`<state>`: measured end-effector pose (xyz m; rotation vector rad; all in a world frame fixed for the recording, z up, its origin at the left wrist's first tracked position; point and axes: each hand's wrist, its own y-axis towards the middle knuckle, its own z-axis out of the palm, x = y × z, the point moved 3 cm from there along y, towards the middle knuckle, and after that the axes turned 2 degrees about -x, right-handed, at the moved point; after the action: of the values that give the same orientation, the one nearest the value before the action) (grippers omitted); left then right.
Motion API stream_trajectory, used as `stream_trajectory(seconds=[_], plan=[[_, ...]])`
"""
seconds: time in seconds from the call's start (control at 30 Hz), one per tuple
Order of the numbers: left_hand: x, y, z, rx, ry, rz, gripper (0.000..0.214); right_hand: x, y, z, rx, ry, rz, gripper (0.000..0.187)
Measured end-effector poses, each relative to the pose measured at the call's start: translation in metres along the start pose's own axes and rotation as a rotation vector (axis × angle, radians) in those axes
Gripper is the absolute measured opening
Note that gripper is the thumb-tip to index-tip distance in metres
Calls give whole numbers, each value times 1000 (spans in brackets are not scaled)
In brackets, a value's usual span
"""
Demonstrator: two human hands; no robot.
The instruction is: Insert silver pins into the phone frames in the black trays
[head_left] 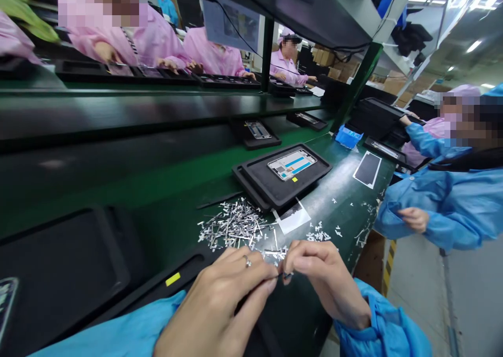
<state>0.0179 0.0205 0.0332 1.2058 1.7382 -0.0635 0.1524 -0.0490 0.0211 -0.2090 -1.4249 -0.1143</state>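
Observation:
My left hand, with a ring on one finger, and my right hand meet low in the view, fingertips pinched together on a tiny dark and silver part. Just beyond them a heap of small silver metal pieces lies on the green bench. Behind the heap a black tray holds a phone frame with blue strips. A small white sheet lies at the tray's front edge.
Black trays lie at my left and further along the belt. A person in blue sits at my right, hand near the bench corner. People in pink work across the line. A dark flat panel and a blue pack lie beyond.

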Motion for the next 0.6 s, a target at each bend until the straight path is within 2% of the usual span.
stream_trajectory(seconds=[0.2,0.33,0.5,0.6], plan=[[0,0,0,-12,-19,-5,23,0,-5,1,-14,6,-16,13],[-3,0,3,21,-62,-6,23,-4,-1,6,-5,59,13,12],[-5,0,2,15,82,14,21,-4,-3,4,-53,24,-28,17],[-6,0,2,10,154,31,19,-2,-5,2,-60,-2,-43,11]])
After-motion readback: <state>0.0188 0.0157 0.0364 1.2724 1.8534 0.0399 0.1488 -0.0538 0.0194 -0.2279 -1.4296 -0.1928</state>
